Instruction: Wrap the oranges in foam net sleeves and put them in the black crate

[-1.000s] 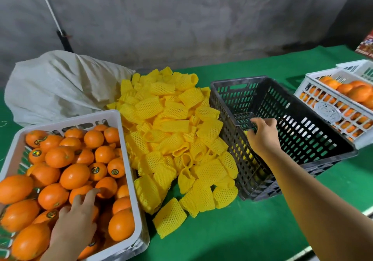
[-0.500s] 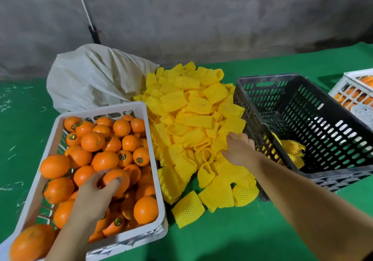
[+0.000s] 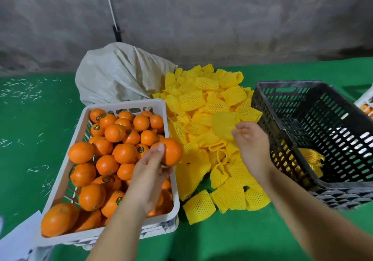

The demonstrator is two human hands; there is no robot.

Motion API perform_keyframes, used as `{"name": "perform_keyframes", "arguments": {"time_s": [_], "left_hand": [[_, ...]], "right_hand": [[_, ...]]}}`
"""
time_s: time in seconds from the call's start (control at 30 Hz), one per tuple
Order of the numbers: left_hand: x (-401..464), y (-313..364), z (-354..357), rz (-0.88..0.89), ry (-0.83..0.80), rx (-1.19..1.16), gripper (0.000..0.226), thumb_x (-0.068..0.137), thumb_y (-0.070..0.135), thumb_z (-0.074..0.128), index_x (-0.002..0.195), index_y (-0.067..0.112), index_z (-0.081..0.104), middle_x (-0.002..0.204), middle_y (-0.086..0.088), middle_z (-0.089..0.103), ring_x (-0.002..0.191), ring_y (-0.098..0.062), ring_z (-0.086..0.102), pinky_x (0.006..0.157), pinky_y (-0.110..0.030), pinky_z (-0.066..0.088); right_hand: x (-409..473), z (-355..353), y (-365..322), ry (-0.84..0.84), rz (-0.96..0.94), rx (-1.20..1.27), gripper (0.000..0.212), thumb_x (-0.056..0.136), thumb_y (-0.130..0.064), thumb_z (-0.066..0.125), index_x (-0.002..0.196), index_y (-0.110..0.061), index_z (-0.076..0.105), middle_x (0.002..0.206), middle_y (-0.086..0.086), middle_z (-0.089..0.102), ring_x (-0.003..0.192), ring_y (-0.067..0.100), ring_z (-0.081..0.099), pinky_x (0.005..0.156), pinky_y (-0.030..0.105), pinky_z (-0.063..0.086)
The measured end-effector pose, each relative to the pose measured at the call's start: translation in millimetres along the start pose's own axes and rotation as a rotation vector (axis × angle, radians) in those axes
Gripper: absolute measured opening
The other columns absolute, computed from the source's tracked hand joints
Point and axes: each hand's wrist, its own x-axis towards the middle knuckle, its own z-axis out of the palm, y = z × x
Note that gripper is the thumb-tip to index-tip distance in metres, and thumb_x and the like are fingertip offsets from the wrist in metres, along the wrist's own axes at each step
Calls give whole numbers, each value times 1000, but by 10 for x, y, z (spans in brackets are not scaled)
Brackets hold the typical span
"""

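My left hand [image 3: 149, 172] now grips an orange [image 3: 171, 151] lifted clear of the white crate [image 3: 60, 180] beneath. My right hand [image 3: 252, 147] has left the black crate [image 3: 282, 91] beside it and pinches a foam sleeve [image 3: 222, 125]; wrapping comes next.

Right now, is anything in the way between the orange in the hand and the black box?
Yes. The pile of yellow foam sleeves and the right hand lie between the held orange and the black crate, whose near wall stands up.
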Motion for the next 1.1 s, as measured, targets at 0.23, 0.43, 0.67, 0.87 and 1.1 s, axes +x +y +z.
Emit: {"name": "perform_keyframes", "arguments": {"time_s": [0.23, 0.43, 0.67, 0.87, 1.1], "left_hand": [[-45, 4, 404, -165, -123, -429, 44, 102, 38, 50, 140, 17, 56, 130, -19, 72, 107, -36, 74, 83, -40, 65], [-122, 26, 227, -36, -250, -441, 49, 81, 32, 65, 124, 9, 70, 122, -17, 70, 90, -39, 70, 72, -41, 61], [-108, 22, 262, 76, -95, 47, 56, 89, 46, 69, 136, 16, 67, 137, -9, 70, 114, -26, 73, 84, -35, 61], [-59, 33, 149, 143, -17, 173, 61, 81, 60, 76, 132, 27, 69, 125, -4, 75, 119, -26, 70, 106, -46, 57], [-7, 31, 126, 237, 23, 137, 76, 73, 56, 86, 141, 43, 55, 126, 11, 72, 117, -17, 72, 105, -48, 57]], "right_hand": [[-639, 521, -508, -185, 93, 212, 16, 90, -12, 79, 90, -25, 69, 84, -4, 70, 74, 8, 63, 69, 28, 51], [-694, 631, -498, -185, -23, 35, 20, 89, -22, 82, 79, -21, 65, 81, -1, 71, 78, 16, 68, 69, 41, 56], [-695, 691, -574, -364, 38, 111, 17, 99, -14, 68, 87, -24, 74, 79, -7, 73, 68, 5, 66, 57, 26, 51], [-707, 673, -656, -327, 160, 279, 4, 100, -16, 68, 97, -14, 71, 71, -9, 70, 52, 11, 60, 46, 24, 43], [-677, 694, -763, -332, 253, 506, 18, 105, -7, 55, 116, -16, 66, 88, -2, 67, 60, 16, 60, 53, 28, 48]]}}
